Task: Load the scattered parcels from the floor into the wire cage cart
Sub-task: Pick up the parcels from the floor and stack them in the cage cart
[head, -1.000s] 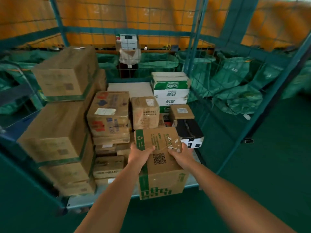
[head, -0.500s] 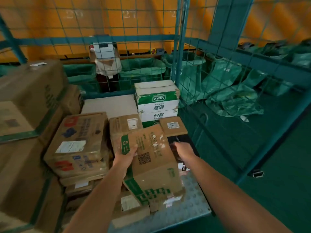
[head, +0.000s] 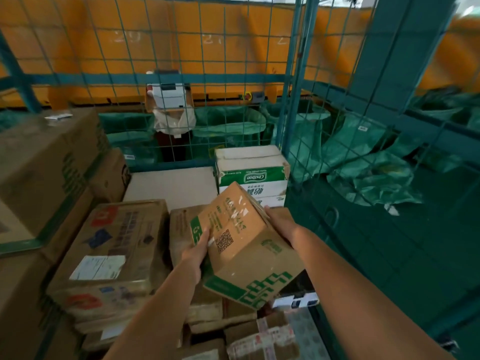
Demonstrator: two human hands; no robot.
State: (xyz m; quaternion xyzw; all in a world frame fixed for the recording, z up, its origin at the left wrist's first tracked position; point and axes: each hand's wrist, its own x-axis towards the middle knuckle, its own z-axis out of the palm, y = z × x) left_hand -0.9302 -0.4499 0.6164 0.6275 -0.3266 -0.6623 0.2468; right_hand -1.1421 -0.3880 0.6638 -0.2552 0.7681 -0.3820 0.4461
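Teal wire mesh of the single cage cart [head: 293, 81] rises behind and to the right of the held parcel. To its left stand two big green-taped cartons [head: 44, 162], one atop the other, then a labelled brown carton [head: 114, 253]; just beyond it sits one white-and-green Cestbon box [head: 253, 172], below it one black-and-white box [head: 296, 298]. The green-printed cardboard parcel [head: 241, 245] hangs tilted above the stacked load, clasped between two hands: left hand [head: 194, 253] with fingers on its top face, right hand [head: 279, 224] wrapped along its far side.
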